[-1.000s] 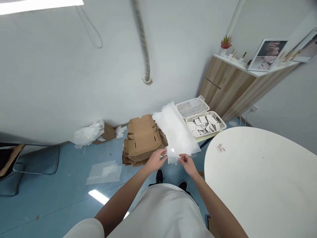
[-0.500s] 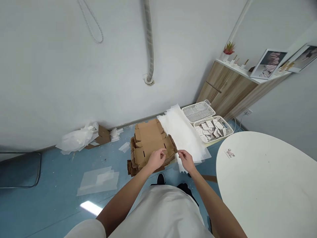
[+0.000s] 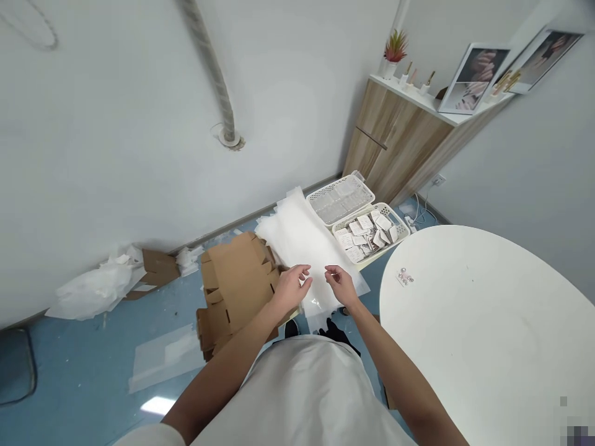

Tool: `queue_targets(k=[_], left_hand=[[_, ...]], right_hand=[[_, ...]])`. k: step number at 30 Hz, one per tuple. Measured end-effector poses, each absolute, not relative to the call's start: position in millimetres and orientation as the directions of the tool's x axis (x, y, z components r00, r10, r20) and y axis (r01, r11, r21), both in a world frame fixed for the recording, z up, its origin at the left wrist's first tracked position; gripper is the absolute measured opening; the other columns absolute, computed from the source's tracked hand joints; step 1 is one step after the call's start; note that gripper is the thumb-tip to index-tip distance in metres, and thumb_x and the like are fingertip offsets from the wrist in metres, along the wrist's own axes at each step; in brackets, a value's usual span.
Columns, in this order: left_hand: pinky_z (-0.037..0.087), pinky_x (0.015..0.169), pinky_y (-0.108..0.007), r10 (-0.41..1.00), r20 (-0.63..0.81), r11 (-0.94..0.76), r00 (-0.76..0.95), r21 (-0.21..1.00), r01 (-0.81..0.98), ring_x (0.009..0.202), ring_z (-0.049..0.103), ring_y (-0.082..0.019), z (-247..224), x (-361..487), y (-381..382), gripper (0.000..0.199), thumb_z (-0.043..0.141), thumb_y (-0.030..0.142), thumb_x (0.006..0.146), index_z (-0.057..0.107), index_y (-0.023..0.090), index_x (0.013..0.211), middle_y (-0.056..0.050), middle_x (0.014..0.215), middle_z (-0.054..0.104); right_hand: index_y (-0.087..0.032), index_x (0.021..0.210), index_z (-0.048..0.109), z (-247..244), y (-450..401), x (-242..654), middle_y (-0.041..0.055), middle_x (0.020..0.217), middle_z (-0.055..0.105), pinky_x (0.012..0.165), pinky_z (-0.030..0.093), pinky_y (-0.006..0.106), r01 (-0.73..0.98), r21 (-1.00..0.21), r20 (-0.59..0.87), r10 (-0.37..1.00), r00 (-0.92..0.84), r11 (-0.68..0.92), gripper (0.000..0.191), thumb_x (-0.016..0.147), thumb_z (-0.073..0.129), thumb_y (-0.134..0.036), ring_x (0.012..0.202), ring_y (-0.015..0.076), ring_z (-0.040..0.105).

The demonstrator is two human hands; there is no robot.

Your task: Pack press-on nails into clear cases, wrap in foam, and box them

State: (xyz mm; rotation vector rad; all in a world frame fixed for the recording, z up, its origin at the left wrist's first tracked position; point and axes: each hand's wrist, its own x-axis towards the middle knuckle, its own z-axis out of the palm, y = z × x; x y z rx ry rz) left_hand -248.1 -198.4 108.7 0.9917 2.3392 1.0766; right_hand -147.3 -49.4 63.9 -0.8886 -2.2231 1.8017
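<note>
My left hand (image 3: 292,287) is over the right edge of a stack of flattened brown cardboard boxes (image 3: 244,272), its thumb and fingers apart with nothing between them. My right hand (image 3: 341,285) hovers above a pile of white plastic sheets or bags (image 3: 302,232), fingers bent and parted, also holding nothing. A narrow gap separates the two hands, and the white pile shows through it. Beyond the pile sit two white baskets: one basket (image 3: 403,230) is full of small white cards or packets, the other (image 3: 372,197) holds clear flat packs.
A round white table (image 3: 488,334) stands at the right, with a small card of round pieces (image 3: 404,277) on it. A wooden cabinet (image 3: 395,133) is behind. At the left lie a cardboard box (image 3: 160,269), a white plastic bag (image 3: 93,288) and translucent sheets (image 3: 162,356) on the floor.
The view has turned to the right. My hands have come off the cardboard's right corner and moved over towards the white pile, fingers now apart.
</note>
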Motion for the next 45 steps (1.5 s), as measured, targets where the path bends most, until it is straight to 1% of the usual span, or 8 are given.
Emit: queue_targets(k=[8,12,17,21,28,32,38,45], left_hand=[[0.048,0.076,-0.031,0.773,-0.18,0.531,-0.608,0.708,0.466,0.083,0.058,-0.017,101.7,-276.7,-100.8,0.034,0.049,0.031,0.078,0.051,0.02,0.11,-0.004,0.101,0.061],[0.045,0.085,-0.035,0.772,-0.22,0.564,-0.597,0.67,0.482,0.094,0.057,-0.02,87.6,-296.9,-61.5,0.037,0.051,0.031,0.077,0.05,0.018,0.111,-0.008,0.109,0.057],[0.037,0.096,-0.035,0.758,-0.205,0.579,-0.62,0.648,0.494,0.111,0.048,-0.022,66.7,-325.1,-28.4,0.039,0.054,0.03,0.076,0.05,0.016,0.112,-0.009,0.117,0.053],[0.035,0.098,-0.034,0.631,-0.309,0.705,-0.711,0.612,0.359,0.114,0.046,-0.022,55.6,-349.7,-9.9,0.043,0.05,0.033,0.079,0.046,0.016,0.117,-0.009,0.123,0.051],[0.022,0.102,-0.049,0.499,-0.462,0.838,-0.733,0.472,0.273,0.125,0.033,-0.025,42.7,-373.2,12.2,0.047,0.045,0.033,0.079,0.039,0.022,0.124,-0.006,0.134,0.041],[0.016,0.102,-0.054,0.495,-0.485,0.853,-0.721,0.429,0.297,0.129,0.025,-0.024,37.8,-373.6,17.8,0.049,0.043,0.024,0.077,0.036,0.024,0.126,-0.005,0.135,0.04],[0.02,0.1,-0.051,0.49,-0.477,0.859,-0.73,0.408,0.31,0.122,0.036,-0.023,38.4,-380.5,20.2,0.052,0.042,0.019,0.074,0.035,0.024,0.126,-0.005,0.133,0.043],[0.027,0.097,-0.044,0.534,-0.429,0.833,-0.729,0.414,0.366,0.122,0.033,-0.025,30.4,-384.8,20.6,0.053,0.044,0.019,0.073,0.037,0.023,0.125,-0.005,0.13,0.046]], right_hand=[[-0.018,0.099,0.057,49.9,42.0,-171.2,0.0056,0.084,0.062,0.068,0.046,0.031,0.345,-0.938,-0.272,0.538,-0.798,0.038,0.037,0.073,0.05,-0.043,0.07,0.0153,0.056],[-0.017,0.099,0.057,37.1,77.1,-193.4,0.0063,0.086,0.063,0.072,0.045,0.031,0.366,-0.925,-0.248,0.57,-0.783,0.099,0.035,0.074,0.05,-0.04,0.073,0.0156,0.056],[-0.016,0.105,0.054,26.5,108.8,-228.2,0.0096,0.104,0.059,0.079,0.044,0.033,0.374,-0.888,-0.161,0.581,-0.798,0.267,0.036,0.075,0.049,-0.034,0.09,0.0186,0.055],[-0.012,0.11,0.052,22.4,125.8,-260.0,0.0127,0.113,0.055,0.092,0.036,0.036,0.357,-0.782,-0.048,0.522,-0.851,0.511,0.038,0.077,0.046,-0.029,0.106,0.0216,0.048],[-0.015,0.119,0.048,14.7,124.2,-300.7,0.0146,0.129,0.045,0.098,0.017,0.05,0.413,-0.465,-0.156,0.386,-0.909,0.783,0.044,0.078,0.046,-0.032,0.121,0.0292,0.033],[-0.02,0.111,0.054,13.1,117.9,-308.3,0.0131,0.132,0.041,0.095,0.009,0.057,0.405,-0.387,-0.177,0.365,-0.914,0.828,0.035,0.081,0.042,-0.032,0.121,0.0311,0.03],[-0.024,0.112,0.055,8.5,124.6,-318.9,0.0108,0.126,0.044,0.094,0.016,0.052,0.4,-0.392,-0.15,0.371,-0.916,0.829,0.035,0.078,0.045,-0.03,0.114,0.0294,0.034],[-0.022,0.126,0.04,5.4,131.0,-332.8,0.0113,0.133,0.035,0.083,0.029,0.042,0.37,-0.366,-0.204,0.315,-0.927,0.854,0.052,0.074,0.05,-0.024,0.112,0.033,0.031]])
